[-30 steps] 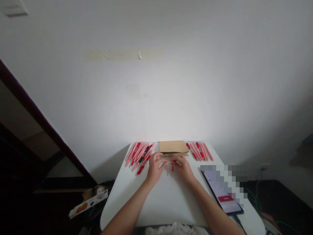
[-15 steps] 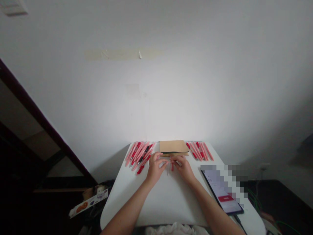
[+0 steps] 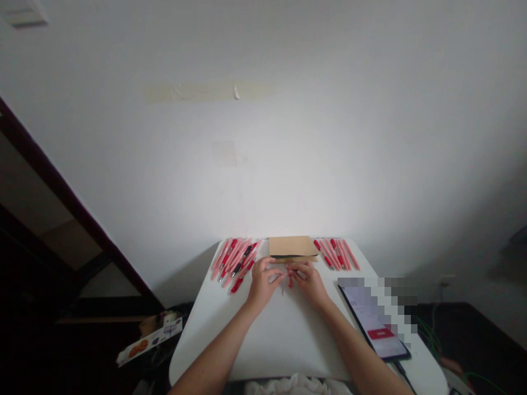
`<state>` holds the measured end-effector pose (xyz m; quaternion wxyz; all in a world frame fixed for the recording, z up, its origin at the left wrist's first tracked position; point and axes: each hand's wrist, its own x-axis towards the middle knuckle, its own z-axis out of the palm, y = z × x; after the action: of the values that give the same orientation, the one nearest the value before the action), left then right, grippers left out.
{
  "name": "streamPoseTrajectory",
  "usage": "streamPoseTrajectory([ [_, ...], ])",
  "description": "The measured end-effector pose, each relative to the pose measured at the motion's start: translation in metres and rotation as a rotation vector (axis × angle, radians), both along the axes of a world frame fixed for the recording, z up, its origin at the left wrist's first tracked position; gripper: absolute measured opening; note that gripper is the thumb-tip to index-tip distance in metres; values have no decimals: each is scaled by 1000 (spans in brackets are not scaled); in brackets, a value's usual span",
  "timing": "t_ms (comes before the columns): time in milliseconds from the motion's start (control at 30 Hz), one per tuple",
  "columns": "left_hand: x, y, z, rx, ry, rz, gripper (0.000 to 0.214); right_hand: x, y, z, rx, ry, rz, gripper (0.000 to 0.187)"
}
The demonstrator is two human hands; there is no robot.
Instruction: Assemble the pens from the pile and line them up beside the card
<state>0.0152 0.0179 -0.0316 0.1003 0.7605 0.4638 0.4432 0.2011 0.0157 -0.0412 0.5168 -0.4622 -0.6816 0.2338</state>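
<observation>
My left hand [image 3: 262,282] and my right hand [image 3: 308,282] meet low over the table, fingertips nearly touching. Each pinches with thumb and index finger at a small pinkish pen part [image 3: 287,274], mostly covered by the fingers. Just below the fingertips show a thin pale stick [image 3: 284,286] and a short red piece [image 3: 290,282]; whether these are held or lie on the table I cannot tell. Beside my left hand lies a loose pile of pink, red and dark pens [image 3: 234,260]. A neater row of pink and red pens [image 3: 338,255] lies beyond my right hand.
A brown cardboard-covered pad or box [image 3: 293,246] sits behind my hands at the back of the white table [image 3: 288,345]. To the right lies a phone [image 3: 381,329] with a cable [image 3: 404,376]. The wall [image 3: 288,137] rises directly behind.
Almost nothing differs. My left hand has shifted very slightly; both hands keep their pinch at the same spot.
</observation>
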Motion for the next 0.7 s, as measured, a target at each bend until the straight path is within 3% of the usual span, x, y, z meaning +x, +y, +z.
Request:
streamPoseTrajectory([
  [200, 1, -1, 3, 16, -9, 56, 6, 6, 3, 0, 2, -53, -10, 23],
  [433, -1, 1, 3, 54, 7, 84, 8, 16, 10, -4, 158, -310, -32, 21],
  [700, -2, 1, 3, 46, 25, 104, 7, 17, 5, -1, 182, -463, -53, 24],
])
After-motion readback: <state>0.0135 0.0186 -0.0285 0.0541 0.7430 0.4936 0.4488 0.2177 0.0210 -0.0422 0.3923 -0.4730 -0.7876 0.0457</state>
